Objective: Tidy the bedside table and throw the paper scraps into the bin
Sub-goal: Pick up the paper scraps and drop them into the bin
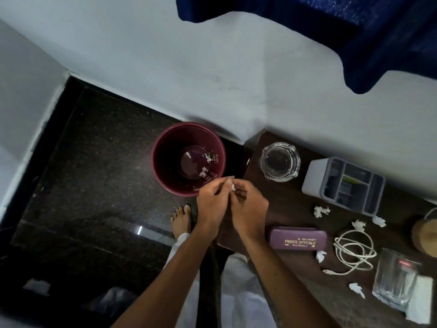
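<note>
A maroon bin [163, 147] stands on the dark floor left of the brown bedside table [290, 209]; a few white scraps lie at its bottom. My left hand [212, 202] and my right hand [248, 204] meet just in front of the bin's near rim, at the table's left corner. A small white paper scrap [233, 187] sits between their fingertips, pinched by my right hand; my left fingers touch it too. Several crumpled paper scraps [320, 211] lie scattered over the table's right half.
On the table stand a glass ashtray [280, 161], a grey-white organiser box [343, 183], a purple spectacle case [298, 238], a coiled white cable [352, 252], a drinking glass [395, 278] and a round wooden object [425, 233]. My bare foot [181, 221] stands near the bin. A blue curtain [354, 31] hangs above.
</note>
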The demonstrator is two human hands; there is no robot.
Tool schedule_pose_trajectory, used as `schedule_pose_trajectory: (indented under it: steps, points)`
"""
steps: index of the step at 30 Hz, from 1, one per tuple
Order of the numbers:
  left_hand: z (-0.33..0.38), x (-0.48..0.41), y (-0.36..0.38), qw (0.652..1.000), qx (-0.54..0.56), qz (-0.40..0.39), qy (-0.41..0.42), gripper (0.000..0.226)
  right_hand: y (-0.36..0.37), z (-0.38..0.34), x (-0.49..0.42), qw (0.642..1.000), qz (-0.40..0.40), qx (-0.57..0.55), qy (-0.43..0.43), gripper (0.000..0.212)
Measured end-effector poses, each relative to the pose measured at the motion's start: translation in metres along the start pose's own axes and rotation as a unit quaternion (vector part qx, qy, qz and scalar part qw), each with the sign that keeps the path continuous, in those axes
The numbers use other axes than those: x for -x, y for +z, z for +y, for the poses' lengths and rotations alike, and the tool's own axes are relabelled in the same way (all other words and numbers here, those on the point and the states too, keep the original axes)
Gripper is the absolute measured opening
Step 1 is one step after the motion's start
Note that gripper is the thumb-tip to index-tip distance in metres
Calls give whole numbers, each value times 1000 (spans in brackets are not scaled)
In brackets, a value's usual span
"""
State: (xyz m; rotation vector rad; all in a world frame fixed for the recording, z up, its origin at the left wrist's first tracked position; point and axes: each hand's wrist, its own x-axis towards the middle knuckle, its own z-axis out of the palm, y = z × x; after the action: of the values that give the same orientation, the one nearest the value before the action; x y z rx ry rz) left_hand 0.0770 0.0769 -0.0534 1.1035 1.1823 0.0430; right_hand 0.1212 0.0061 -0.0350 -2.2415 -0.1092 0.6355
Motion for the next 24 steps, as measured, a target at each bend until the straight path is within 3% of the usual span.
schedule_pose_trajectory:
  steps: [5, 15, 19, 24]
  points:
    - [4, -30, -24, 999, -4, 40, -13, 12, 20, -11, -10, 997, -40, -46, 37, 32]
    - [0, -108, -58, 987, -13, 141, -82, 6, 40, -3, -21, 996, -38, -41, 69, 29]
    - [-2, -119, -66, 981, -8, 148, -124, 16, 31, 1, -19, 996, 5, -41, 74, 25]
    - [13, -80, -46, 991, -1, 100, -87, 9, 7, 3, -15, 992, 87, -52, 75, 22]
